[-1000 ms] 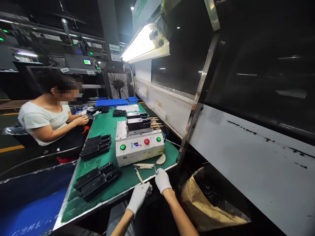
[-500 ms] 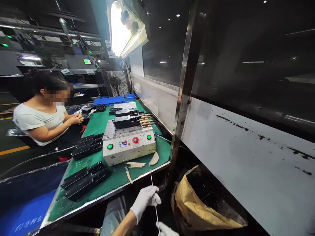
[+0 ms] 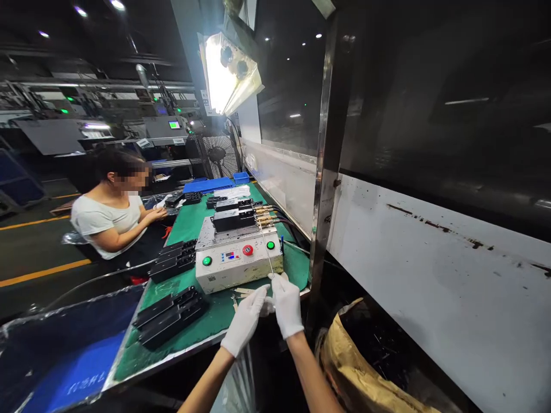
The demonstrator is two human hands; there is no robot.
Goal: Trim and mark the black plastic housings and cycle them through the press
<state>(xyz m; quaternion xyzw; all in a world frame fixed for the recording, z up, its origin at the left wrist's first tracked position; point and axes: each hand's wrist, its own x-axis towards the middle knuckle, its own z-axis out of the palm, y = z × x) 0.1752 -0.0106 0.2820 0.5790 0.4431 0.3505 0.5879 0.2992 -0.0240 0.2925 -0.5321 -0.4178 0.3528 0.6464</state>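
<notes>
My gloved right hand (image 3: 287,304) is closed around a thin metal rod (image 3: 266,250), which points up and away, across the front of the white control box (image 3: 235,272). My gloved left hand (image 3: 248,320) is beside it, its fingers curled near the right hand; what they hold, if anything, is hidden. The rod's upper tip is by the brass fittings (image 3: 264,218) at the end of a black rectangular block (image 3: 235,219) on the box. Light-coloured flat tools (image 3: 244,291) lie on the green mat, partly behind my left hand.
Black blocks (image 3: 172,315) lie on the green mat (image 3: 129,364) at left, with more beside the box. A co-worker (image 3: 114,215) sits across the table. A metal post (image 3: 323,172) stands at right, above an open paper sack (image 3: 344,350). A blue-lined bin (image 3: 81,355) is at lower left.
Both hands have moved up, the right one now fully in view beside the left. The rod has risen from the table's front edge to in front of the box. The view has shifted.
</notes>
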